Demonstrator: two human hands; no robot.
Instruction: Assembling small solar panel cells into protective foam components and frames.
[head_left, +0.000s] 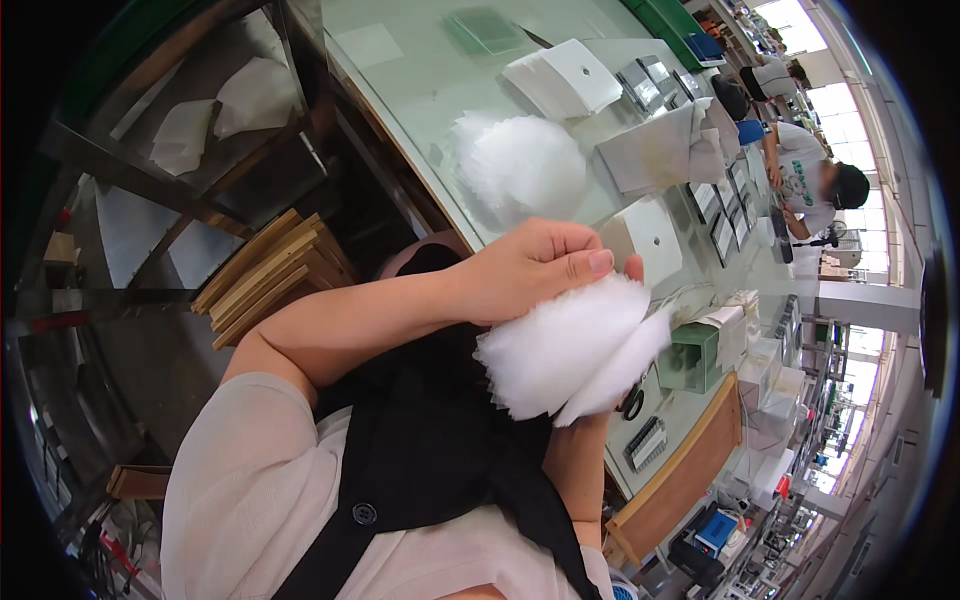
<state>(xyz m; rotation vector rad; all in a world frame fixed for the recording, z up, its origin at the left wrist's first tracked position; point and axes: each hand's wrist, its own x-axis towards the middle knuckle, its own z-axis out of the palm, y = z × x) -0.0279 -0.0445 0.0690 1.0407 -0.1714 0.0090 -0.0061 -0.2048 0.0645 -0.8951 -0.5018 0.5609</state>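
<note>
A thick stack of thin white sheets (560, 350) with ragged edges is held up in front of my chest, fanned and parted into two portions on its right side. My left hand (545, 262) is closed at the stack's upper edge, thumb lying along it and fingers curled. From below, my right hand (592, 422) reaches behind the sheets and holds them; only its wrist area shows, and its fingers are mostly hidden. Beyond my left hand, a round fanned pile of similar white sheets (520, 168) lies on the glass-topped table (400, 95).
White card stacks (565, 80), a cloth-covered box (655, 150), dark framed trays (735, 215) and a green box (690, 358) stand on the table. Black scissors (632, 404) lie near my right wrist. Wooden boards (270, 280) lean at left. A co-worker (810, 180) sits across.
</note>
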